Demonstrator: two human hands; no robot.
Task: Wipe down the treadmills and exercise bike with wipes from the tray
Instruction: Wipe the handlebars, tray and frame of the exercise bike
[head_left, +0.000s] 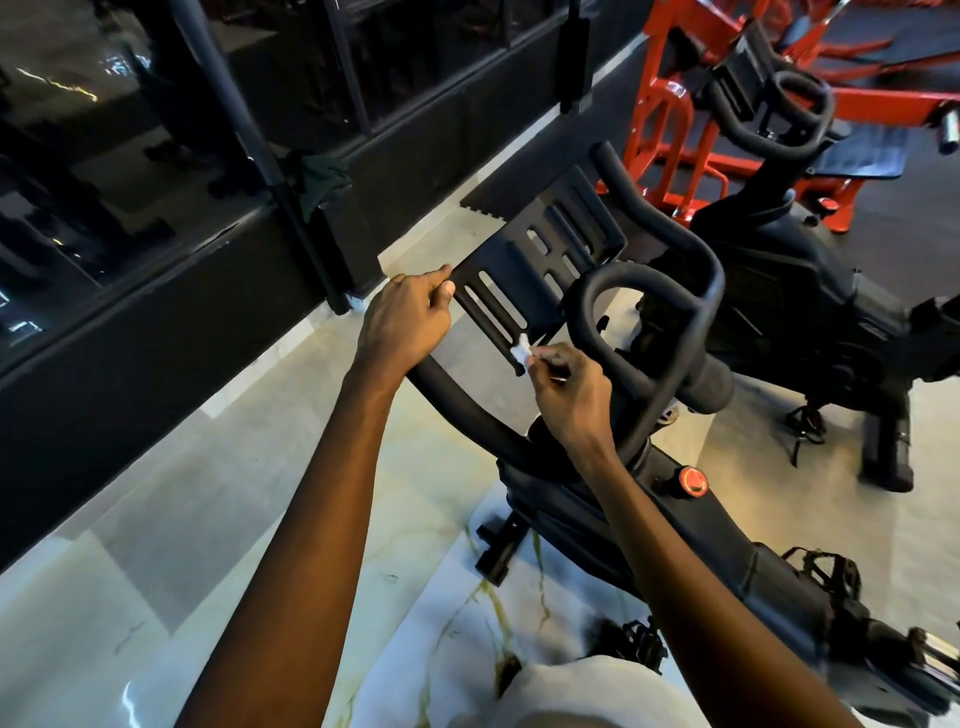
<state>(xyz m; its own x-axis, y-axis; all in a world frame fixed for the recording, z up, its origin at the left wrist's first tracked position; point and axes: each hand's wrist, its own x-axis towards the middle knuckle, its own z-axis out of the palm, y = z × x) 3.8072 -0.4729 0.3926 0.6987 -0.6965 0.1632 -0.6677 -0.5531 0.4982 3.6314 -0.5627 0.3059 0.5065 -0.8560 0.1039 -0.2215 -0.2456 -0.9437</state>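
Presently engaged on the exercise bike (675, 525), at the slotted black plate (545, 244) mounted ahead of the handlebars (644, 291).

Plate pinched at its far left corner by the left hand (410, 317), thumb and forefinger closed over the edge and the other fingers curled. Judged a bracing hold, serving to stop the plate tilting or flexing when pressed from the opposite end.

Pinched in the fingertips of the right hand (569, 395): a small, wadded white wipe (521, 354), set against the near edge of the plate, just beside the end of a long slot. Wadded tight, probably so as to work along the rim and into the narrow slots, not across broad faces. Cannot tell whether seated inside the slot or merely touching the edge.

Noted besides: red knob (693, 482) on the frame below the handlebars; second bike (779, 291) to the right, well apart; red steel machine (670, 119) behind that. No tray and no treadmills in view.

Judged stage: detail cleaning of the plate in hand; handlebars and frame not being touched; progress elsewhere not determinable.

Judged risk: with so small a wad, likely to dry out or snag on slot edges. Fresh wipe probably required before tackling larger surfaces.
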